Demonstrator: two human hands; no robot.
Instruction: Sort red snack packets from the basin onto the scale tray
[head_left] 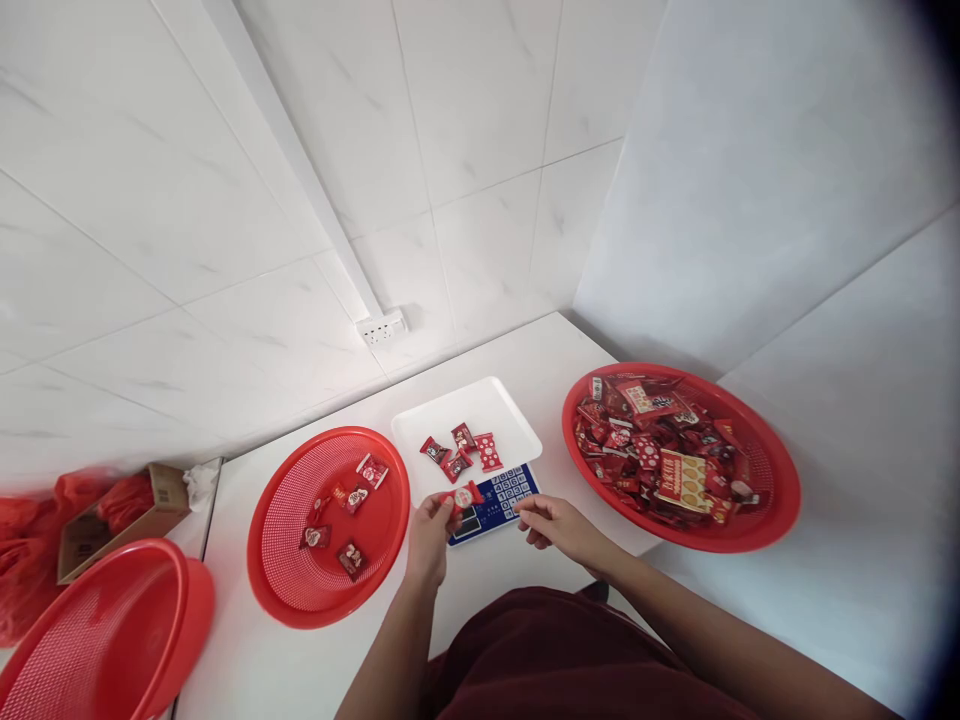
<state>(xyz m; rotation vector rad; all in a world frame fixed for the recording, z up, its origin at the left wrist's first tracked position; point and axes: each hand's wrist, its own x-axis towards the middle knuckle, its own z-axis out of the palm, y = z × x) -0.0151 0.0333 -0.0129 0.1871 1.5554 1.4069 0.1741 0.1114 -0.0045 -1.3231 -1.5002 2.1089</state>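
My left hand [433, 535] pinches a red wrapped packet [463, 497] above the front left corner of a digital scale. My right hand [551, 525] hovers by the blue keypad [510, 492], fingers curled and partly spread, with nothing seen in it. On the scale's white tray [510, 405] lie several small red and dark packets [457, 465]. To the left, a red basket [268, 560] holds several packets [352, 560]. At the right, a larger red basket [784, 490] is heaped with many red packets [645, 450].
An empty red basket [169, 600] stands at the lower left, near a cardboard box [169, 490] with red bags [124, 500]. A power socket [382, 328] is fixed to the tiled wall behind the white table [225, 640].
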